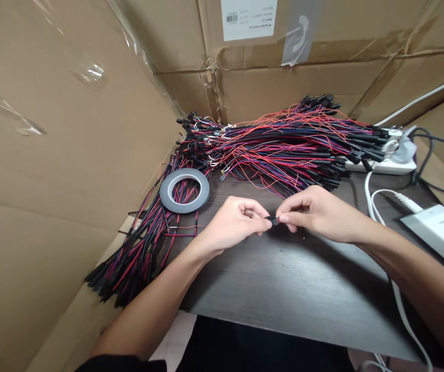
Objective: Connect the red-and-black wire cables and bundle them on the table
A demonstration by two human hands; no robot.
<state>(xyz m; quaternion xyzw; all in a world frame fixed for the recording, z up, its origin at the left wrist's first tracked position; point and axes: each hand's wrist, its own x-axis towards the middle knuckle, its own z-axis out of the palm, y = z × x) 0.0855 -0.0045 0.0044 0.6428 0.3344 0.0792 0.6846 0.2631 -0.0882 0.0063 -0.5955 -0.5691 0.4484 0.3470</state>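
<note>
Tall cardboard panels (44, 217) rise along the left and the back, creased and patched in places with glossy clear tape. Inside them lies the dark worktop (284, 289), its near edge facing the person's lap.

The largest pile on it is a long heap of wires (276, 147) in red, orange, purple and black, stretched along the back wall, with black ends massed at both sides. A second wire bundle (137, 258), mostly red and black, runs from the heap's left end down along the left side, its black tips nearest the person.

The left hand (237, 219) and the right hand (315, 214) meet over the worktop, in front of the heap. At the right edge rests a white box (442, 232) with a white cable plugged into its far end. Behind it, a white power strip (394, 166) lies at the heap's right end.

A grey roll of tape (204, 192) lies on the wires at the left, beyond the left wrist.

Smallest is a black piece (271, 220) between the two hands. The left grip is pinched closed on it with thumb and forefinger; the right grip is pinched closed at its other end, where a speck of red shows, too tiny to identify.
</note>
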